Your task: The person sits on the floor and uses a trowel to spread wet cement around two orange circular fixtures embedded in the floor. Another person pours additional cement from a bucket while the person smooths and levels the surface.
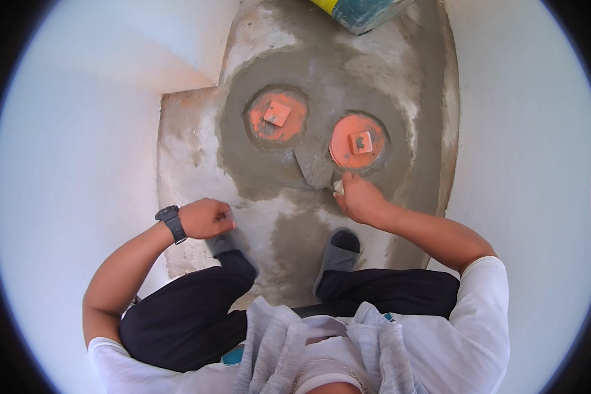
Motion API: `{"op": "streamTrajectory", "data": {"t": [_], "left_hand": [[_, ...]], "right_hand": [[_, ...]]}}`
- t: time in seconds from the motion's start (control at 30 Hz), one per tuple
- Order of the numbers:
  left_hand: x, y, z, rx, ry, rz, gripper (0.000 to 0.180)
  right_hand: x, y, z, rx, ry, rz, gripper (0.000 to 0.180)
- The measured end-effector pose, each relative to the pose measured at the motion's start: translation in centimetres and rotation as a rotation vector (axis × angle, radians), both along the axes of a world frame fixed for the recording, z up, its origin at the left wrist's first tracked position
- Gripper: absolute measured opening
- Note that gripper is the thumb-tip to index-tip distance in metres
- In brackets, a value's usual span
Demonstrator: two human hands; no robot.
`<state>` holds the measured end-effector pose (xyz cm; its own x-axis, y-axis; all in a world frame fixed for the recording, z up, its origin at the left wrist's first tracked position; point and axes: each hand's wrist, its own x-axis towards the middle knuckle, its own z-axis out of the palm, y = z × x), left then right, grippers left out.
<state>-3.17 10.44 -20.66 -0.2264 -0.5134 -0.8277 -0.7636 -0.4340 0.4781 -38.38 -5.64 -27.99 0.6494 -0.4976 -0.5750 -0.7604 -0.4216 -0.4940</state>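
My right hand (362, 199) is closed round the pale handle of a pointed trowel (315, 169). Its grey, mortar-smeared blade lies against the wet mortar (256, 174), between two round orange plastic caps. The right-hand cap (341, 142) is just beyond my right hand, and the left-hand cap (292, 118) sits a little farther off. Each cap has a square raised knob and grey smears, with mortar all around it. Loosely curled, my left hand (205, 218) hovers by my left foot, with nothing visible in it. A dark watch (171, 223) is on that wrist.
White walls (65, 151) stand close on the left and right (519, 131). At the far edge is part of a yellow and teal bag (364, 14). My feet in grey and black slippers (338, 253) rest on the patchy concrete floor (262, 230) nearby.
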Motion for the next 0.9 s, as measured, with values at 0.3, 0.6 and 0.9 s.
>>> {"op": "streamTrajectory", "data": {"t": [0.3, 0.6, 0.9], "left_hand": [[-0.5, 1.4, -7.1, 0.331, 0.213, -0.2, 0.057], [-4.7, 2.6, -15.0, 0.334, 0.397, -0.536, 0.064], [-4.0, 3.5, -15.1, 0.199, 0.411, -0.474, 0.066]], "right_hand": [[-0.2, 4.4, 2.3, 0.054, -0.07, -0.341, 0.038], [5.0, 9.1, 1.6, -0.018, 0.148, -0.616, 0.047], [8.9, 9.4, 0.9, -0.046, 0.182, -0.775, 0.045]]}}
